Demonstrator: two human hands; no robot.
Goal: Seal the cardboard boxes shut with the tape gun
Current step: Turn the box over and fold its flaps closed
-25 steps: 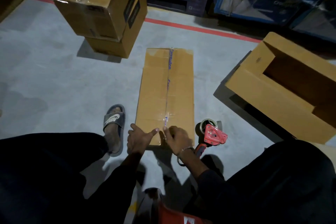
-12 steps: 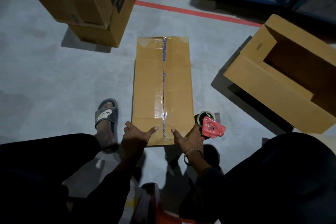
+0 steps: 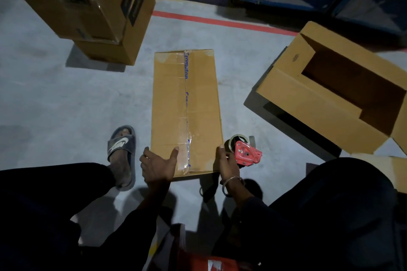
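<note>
A long flat cardboard box (image 3: 198, 105) lies on the grey floor in front of me, with a strip of clear tape with blue print along its middle seam. My left hand (image 3: 157, 165) grips its near left corner, thumb on top and fingers down the side. At the near right corner my right hand (image 3: 228, 164) holds the box with the thumb on the top edge; its fingers are hidden. A red tape gun (image 3: 246, 152) with a tape roll stands on the floor just right of that hand, not held.
An open, empty cardboard box (image 3: 308, 105) sits to the right. Two stacked taped boxes (image 3: 88, 6) stand at the far left. My sandalled foot (image 3: 122, 147) is left of the box. A red floor line (image 3: 220, 21) and dark blue crates run along the back.
Both hands have slid apart from the middle of the near edge, by the tape end, out to the box's two near corners. The tape gun stays put.
</note>
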